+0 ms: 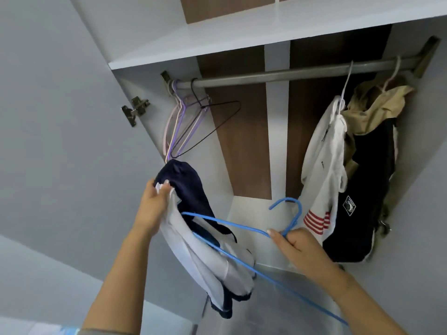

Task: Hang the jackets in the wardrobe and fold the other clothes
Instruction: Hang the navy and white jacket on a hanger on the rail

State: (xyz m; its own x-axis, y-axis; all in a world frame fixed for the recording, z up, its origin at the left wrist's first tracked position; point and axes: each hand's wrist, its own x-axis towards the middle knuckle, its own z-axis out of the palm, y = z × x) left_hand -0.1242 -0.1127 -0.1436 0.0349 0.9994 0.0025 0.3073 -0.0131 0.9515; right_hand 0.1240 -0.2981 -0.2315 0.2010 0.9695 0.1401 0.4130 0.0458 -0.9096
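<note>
Wardrobe open, rail (278, 74) overhead as my landmark. My left hand (154, 204) gripped the navy-and-white jacket (205, 250) by a bunched fold near its top, well below the rail's left end; the rest hung limp and doubled over, sleeves dangling. My right hand (294, 243) pinched the blue hanger (232, 224) at its neck just under the hook, below the rail's middle, one shoulder arm of the hanger reaching across to the cloth. Judged the jacket light, soft, a little slick: it would slump and slide off a thin wire shoulder unless the collar was opened and seated first. Best hold seemed the collar seam, then each shoulder in turn. The hanger looked springy and thin, so it was best steered from the neck. Spare hangers (183, 124) clustered under the rail's left end; a white jacket (324, 165) and a tan-and-black one (370, 177) hung under its right end.
</note>
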